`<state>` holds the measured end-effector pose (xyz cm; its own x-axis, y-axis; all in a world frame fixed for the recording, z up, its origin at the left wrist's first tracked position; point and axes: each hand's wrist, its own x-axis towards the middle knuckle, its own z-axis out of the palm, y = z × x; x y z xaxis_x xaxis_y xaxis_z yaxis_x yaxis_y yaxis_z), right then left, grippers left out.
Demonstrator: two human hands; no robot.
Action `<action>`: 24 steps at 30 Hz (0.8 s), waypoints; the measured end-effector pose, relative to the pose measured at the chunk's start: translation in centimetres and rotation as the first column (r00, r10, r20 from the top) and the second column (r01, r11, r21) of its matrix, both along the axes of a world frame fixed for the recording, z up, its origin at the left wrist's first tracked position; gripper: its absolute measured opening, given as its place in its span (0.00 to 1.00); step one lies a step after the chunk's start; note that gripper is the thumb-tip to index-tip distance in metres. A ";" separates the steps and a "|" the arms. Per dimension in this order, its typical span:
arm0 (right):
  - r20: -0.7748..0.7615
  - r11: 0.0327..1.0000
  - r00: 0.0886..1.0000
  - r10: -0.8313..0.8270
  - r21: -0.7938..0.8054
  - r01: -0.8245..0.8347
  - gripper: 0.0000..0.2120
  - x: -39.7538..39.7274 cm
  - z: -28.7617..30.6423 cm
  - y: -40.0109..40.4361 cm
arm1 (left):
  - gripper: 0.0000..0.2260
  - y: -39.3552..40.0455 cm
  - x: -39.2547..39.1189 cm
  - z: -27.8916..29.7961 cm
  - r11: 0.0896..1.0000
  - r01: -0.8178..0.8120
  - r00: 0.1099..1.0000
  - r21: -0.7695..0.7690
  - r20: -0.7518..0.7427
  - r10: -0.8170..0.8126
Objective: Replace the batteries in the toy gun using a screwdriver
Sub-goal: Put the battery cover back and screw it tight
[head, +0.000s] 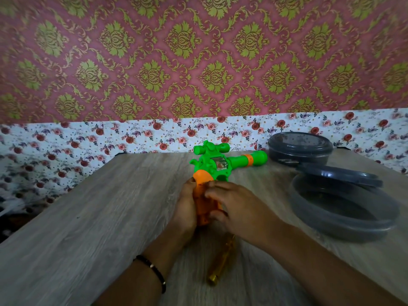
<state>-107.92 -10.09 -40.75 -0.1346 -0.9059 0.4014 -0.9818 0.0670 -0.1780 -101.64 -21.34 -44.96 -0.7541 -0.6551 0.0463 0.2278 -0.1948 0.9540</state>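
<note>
A green toy gun [212, 162] with an orange grip lies on the wooden table [99, 206], barrel pointing right. My left hand [185, 208] grips the orange handle from the left side. My right hand [236, 206] lies over the handle from the right, fingers curled on it; what the fingertips hold is hidden. A screwdriver with a translucent yellow handle [220, 261] lies on the table just below my hands, its tip hidden under them.
A round grey container [300, 149] stands at the back right. In front of it sits a larger grey bowl [344, 213] with a grey lid [340, 175] leaning on its far rim. A flowered wall closes the table's far edge.
</note>
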 end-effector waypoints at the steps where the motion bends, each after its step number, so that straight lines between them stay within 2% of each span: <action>1: 0.008 1.000 1.000 0.002 -0.001 -0.002 0.19 0.0 0.1 0.0 | 0.20 -0.1 0.0 0.0 1.000 0.005 1.000 0.005 -0.009 -0.004; 4: 0.036 0.999 0.999 0.000 -0.034 0.001 0.17 -0.2 -0.1 0.1 | 0.20 -0.2 0.1 0.1 0.999 0.025 0.999 0.032 -0.039 -0.023; 7: 0.054 0.991 0.996 -0.066 -0.110 0.072 0.15 -0.2 -0.6 0.2 | 0.16 0.3 0.4 0.7 0.998 0.011 0.997 0.064 -0.073 -0.006; 11: 0.063 0.984 0.994 -0.086 -0.151 0.095 0.16 -0.2 -0.7 0.0 | 0.13 0.6 0.6 1.0 0.999 -0.021 0.997 0.033 -0.074 0.024; 15: 0.067 0.993 0.995 -0.081 -0.087 0.086 0.16 -1.0 -0.7 -0.1 | 0.11 0.5 0.6 1.3 0.999 -0.034 0.998 0.030 -0.048 0.035; 18: 0.097 0.998 0.994 -0.052 -0.030 0.055 0.20 -1.6 -0.8 -0.3 | 0.09 0.0 0.5 1.3 0.995 -0.017 0.999 0.097 -0.042 0.022; 21: 0.120 0.999 0.992 -0.038 -0.005 0.039 0.23 -1.9 -0.9 -0.3 | 0.15 -0.3 0.7 1.4 0.977 0.045 0.999 0.208 -0.014 -0.043; 24: 0.120 0.999 0.992 -0.040 0.013 0.039 0.24 -1.8 -0.7 -0.2 | 0.17 -0.6 0.9 1.6 0.979 0.049 0.999 0.200 -0.017 -0.047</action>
<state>-109.75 -10.31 -41.49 -0.2171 -0.9031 0.3706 -0.9498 0.1078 -0.2939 -100.77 -21.91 -43.37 -0.7853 -0.6148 -0.0732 0.2244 -0.3928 0.8918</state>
